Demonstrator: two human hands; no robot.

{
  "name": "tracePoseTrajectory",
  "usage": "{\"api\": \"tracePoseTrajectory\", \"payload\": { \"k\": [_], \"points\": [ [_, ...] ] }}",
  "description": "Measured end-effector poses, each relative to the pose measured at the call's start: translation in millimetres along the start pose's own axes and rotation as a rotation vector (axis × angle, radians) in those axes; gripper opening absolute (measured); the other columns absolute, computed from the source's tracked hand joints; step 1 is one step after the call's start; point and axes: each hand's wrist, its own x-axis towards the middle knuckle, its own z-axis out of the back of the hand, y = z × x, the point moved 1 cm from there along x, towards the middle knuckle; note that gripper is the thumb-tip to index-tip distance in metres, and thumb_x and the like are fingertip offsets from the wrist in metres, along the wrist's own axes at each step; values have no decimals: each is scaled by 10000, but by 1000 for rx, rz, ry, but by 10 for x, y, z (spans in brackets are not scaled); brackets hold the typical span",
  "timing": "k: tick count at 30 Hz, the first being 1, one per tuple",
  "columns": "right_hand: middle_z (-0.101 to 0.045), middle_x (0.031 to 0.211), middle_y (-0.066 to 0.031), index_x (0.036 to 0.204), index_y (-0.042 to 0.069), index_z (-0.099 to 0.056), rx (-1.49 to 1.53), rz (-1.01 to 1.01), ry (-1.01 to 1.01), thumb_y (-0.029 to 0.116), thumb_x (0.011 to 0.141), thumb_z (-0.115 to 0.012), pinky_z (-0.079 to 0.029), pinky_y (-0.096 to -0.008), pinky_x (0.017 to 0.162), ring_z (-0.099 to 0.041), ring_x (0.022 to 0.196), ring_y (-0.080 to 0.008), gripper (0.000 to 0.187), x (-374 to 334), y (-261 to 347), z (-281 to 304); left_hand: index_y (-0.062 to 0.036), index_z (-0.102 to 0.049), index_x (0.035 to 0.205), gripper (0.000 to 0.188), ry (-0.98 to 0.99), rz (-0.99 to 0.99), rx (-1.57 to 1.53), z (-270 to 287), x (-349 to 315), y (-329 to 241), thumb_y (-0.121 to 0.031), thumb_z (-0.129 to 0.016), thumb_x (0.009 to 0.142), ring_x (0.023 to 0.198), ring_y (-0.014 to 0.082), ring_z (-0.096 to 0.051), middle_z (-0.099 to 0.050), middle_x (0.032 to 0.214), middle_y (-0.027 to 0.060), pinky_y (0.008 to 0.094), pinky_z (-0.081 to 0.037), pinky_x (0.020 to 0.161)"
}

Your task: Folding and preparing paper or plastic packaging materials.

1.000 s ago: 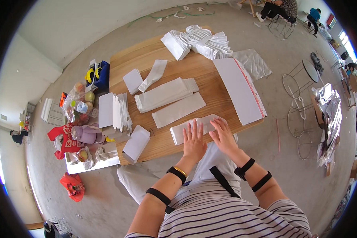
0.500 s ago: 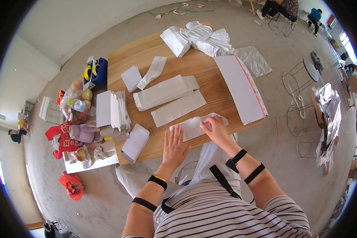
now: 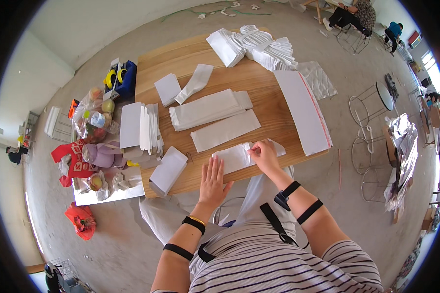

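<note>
A long white paper sleeve [image 3: 233, 157] lies near the table's front edge, in front of me. My left hand [image 3: 212, 183] rests flat, fingers stretched out, its fingertips at the sleeve's left end. My right hand [image 3: 264, 157] is closed in a pinch on the sleeve towards its right end; the fingertips hide exactly what they grip. Just beyond lies another flat white sleeve [image 3: 226, 130], and behind that a stack of similar sleeves [image 3: 205, 111]. To the left of my left hand, a small pile of white cards or envelopes [image 3: 169, 168] sits at the edge.
A wooden table [image 3: 181, 61] carries bundled white sleeves [image 3: 266, 49] at the back and a long white box [image 3: 302, 110] at right. Left are stacked white envelopes [image 3: 131, 126], a blue tape holder [image 3: 128, 80], bagged fruit and a red bag [image 3: 76, 163]. Stools [image 3: 385, 96] stand right; people sit far off.
The whole view has shifted slightly. My right fingers still pinch the sleeve, with a slight change of pose, and my left hand stays flat at its left end.
</note>
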Motion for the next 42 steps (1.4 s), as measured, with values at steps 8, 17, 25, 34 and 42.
{"api": "tracePoseTrajectory", "payload": {
  "k": [8,17,25,34,42],
  "points": [
    [-587,1057,-93,1069,87,-580,-37,80,-40,116,801,-731,-434,-425,877,-552,1020,-310,309,5,-133,251,-1,-362,1415,718,-274,328,-321,85,97,-3,-301,-706,860,1281,398,-393,-424,1380,229,514,-279,1098],
    [-571,1119,-77,1114,100,-587,-316,207,14,162,783,-766,-403,-438,962,-495,1143,-300,382,104,-15,393,-87,-608,1041,405,-232,636,-261,31,302,104,-351,-777,784,1061,310,-511,-591,1072,86,462,-355,966],
    [-556,1016,-75,944,113,-584,-349,170,145,158,775,-778,-410,-438,903,-511,1041,-290,262,166,-159,365,-95,-669,887,301,-232,635,-283,41,343,90,-322,-810,749,1029,276,-528,-610,975,41,447,-364,928],
    [-609,960,-82,946,97,-624,-118,113,184,110,792,-738,-409,-430,908,-551,988,-295,193,153,-165,374,-111,-698,951,291,-153,672,-293,26,339,157,-319,-783,766,1035,271,-541,-609,1004,56,446,-354,929],
    [-619,921,-74,937,84,-638,64,159,232,130,819,-716,-418,-407,859,-565,948,-282,148,216,-41,401,-95,-710,911,209,-140,623,-391,18,284,221,-264,-743,792,980,253,-570,-624,940,46,438,-355,917]
  ]
}}
